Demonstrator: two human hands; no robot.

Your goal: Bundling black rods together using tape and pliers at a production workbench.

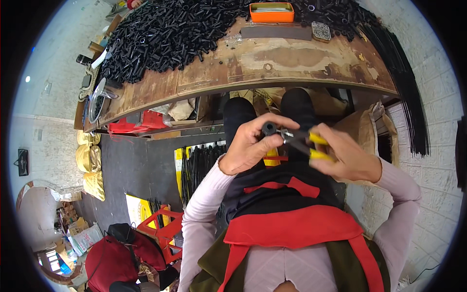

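In front of the desk (272, 61), the left hand (250, 146) pinches a black tubular part (268, 128) and the right hand (348, 155) wraps yellow-handled pliers (299, 145), seemingly gripping a metal bit, though blur obscures this; steady pressure seems called for. Black pieces (165, 39) heap atop the desk; a white brick wall (433, 100) stands right of it.

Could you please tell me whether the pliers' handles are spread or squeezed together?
Spread: a gap shows between the yellow grips of the pliers in the right hand.
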